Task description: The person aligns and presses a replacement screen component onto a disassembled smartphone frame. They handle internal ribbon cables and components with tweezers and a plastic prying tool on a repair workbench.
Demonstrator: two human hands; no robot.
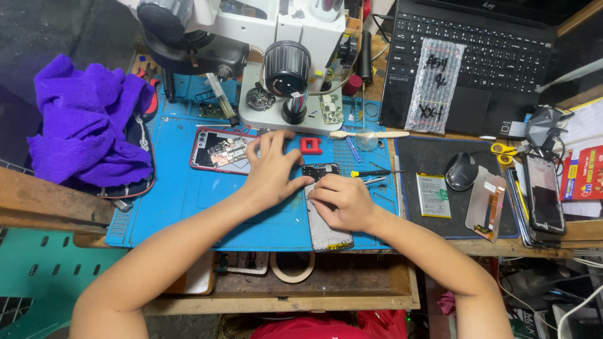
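Observation:
My left hand [273, 168] rests on the blue work mat [182, 201], fingers spread, with fingertips on the edge of an opened red-framed phone [220, 152] and thumb touching the top of a second disassembled phone [323, 216]. My right hand [339, 199] lies over that second phone's middle, fingers curled and pinching at something near its upper part; whether a small tool or part is in the fingers is hidden. A small red square piece [310, 145] sits just beyond my hands.
A white microscope [286, 69] stands at the back, a purple cloth [85, 119] at left. Tweezers and a screwdriver [370, 174], a phone battery [433, 195], a mouse [461, 171], a screen panel [485, 202], other phones [543, 191] and a laptop [471, 56] lie at right.

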